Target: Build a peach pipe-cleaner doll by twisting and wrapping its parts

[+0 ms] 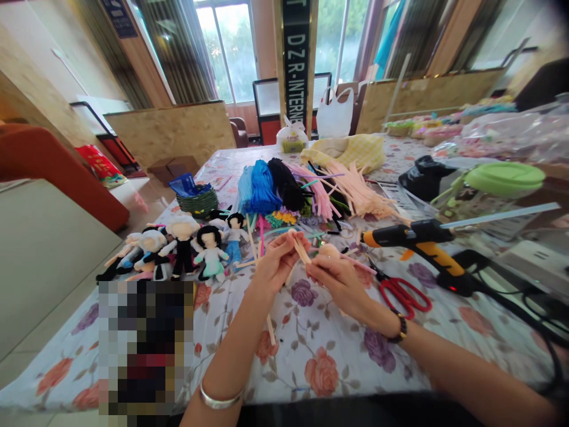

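Head view: I observe the left hand (279,261) and right hand (338,277), fingertips pinched closed on a pale strip (303,250) held above the desk (302,329); scissors (401,290) and glue gun (424,242) sit to the right, dolls (183,252) to the left

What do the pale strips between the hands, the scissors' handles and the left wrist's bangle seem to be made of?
Pale strips: perhaps fuzzy pipe cleaner, from their soft, matte look, though too small to confirm. Scissors' handles: likely plastic, smooth and evenly red. Bangle: apparently polished metal, silvery with bright highlights.
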Motion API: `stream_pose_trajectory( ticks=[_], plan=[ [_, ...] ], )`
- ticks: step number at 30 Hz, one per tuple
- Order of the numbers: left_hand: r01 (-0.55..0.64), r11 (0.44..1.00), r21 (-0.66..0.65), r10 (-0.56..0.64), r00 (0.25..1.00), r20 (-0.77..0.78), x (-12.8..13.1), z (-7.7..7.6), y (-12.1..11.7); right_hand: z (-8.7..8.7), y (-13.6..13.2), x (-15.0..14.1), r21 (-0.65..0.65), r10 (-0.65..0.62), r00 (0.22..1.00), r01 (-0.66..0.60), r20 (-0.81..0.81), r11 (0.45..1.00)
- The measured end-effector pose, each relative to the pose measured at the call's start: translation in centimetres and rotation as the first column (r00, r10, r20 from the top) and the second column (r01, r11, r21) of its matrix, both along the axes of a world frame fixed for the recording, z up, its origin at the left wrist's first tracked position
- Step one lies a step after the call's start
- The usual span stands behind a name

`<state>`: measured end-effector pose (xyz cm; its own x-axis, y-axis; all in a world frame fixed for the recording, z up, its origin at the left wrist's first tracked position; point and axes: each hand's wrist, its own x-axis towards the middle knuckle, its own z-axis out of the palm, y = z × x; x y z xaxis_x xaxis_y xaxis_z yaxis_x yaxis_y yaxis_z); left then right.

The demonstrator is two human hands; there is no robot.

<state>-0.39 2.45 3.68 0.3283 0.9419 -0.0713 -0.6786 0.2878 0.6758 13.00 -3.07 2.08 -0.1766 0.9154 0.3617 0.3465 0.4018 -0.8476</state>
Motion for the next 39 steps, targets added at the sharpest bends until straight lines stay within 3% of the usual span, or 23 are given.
stream_pose_trajectory(
  ticks=[11,20,27,30,35,39],
  plan=[
    [0.048,0.999,-0.008,-0.048,0.999,-0.015,-0.3,0.1,0.1,-0.9,0.1,0.1,0.036,-0.011,0.999,0.009,0.043,0.999],
    [-0.016,0.98,-0.198,0.021,1.0,0.02,-0.1,0.3,0.2,-0.9,0.1,0.0,0.043,0.009,0.998,-0.011,0.056,0.999],
    [0.002,0.97,-0.242,0.022,0.995,0.095,-0.2,0.9,-0.1,-1.0,0.2,-0.3,-0.022,0.038,0.999,-0.038,0.029,0.999],
    [-0.01,0.973,-0.231,0.036,0.994,0.105,0.1,1.0,-0.3,-1.1,0.3,-0.2,-0.011,-0.003,0.999,0.003,0.043,1.0],
    [0.023,0.987,-0.16,-0.005,0.993,0.116,0.7,0.8,-0.4,-1.5,0.5,-0.1,0.116,-0.147,0.977,0.13,0.153,0.985],
    [0.036,0.987,-0.156,-0.014,0.99,0.14,0.7,0.9,-0.4,-1.6,0.4,-0.3,0.166,-0.165,0.967,0.133,0.193,0.977]
  ],
)
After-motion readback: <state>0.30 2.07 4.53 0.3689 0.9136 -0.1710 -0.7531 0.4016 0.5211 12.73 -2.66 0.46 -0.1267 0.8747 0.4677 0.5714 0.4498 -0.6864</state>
